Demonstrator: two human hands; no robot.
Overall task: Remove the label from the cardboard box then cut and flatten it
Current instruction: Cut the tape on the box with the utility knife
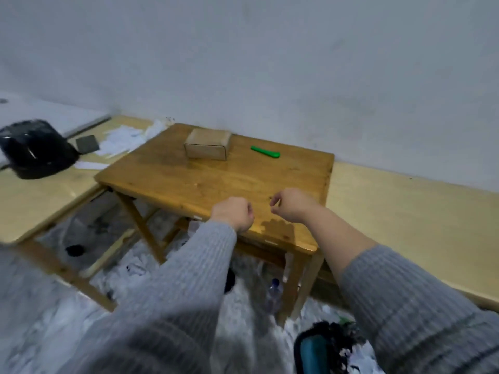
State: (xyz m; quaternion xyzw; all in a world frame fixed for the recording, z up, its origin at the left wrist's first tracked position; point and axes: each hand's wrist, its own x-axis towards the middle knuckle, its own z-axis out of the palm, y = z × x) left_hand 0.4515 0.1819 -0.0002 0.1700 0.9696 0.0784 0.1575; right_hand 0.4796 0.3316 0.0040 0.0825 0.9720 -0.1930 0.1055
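Note:
A small closed cardboard box (pixel 207 144) sits at the far side of a small wooden table (pixel 216 182), near the wall. To its right lies a green cutter (pixel 265 151). Both my hands hover over the table's near edge, well short of the box. My left hand (pixel 233 213) is curled into a fist with nothing in it. My right hand (pixel 290 206) has its fingers loosely curled and holds nothing. No label is discernible on the box from here.
A low pale wooden platform (pixel 405 211) runs along the wall on both sides of the table. A black bag (pixel 35 148), a grey pad and scattered white papers (pixel 121 139) lie on its left part. Crumpled paper and a plastic bottle (pixel 274 291) lie on the floor.

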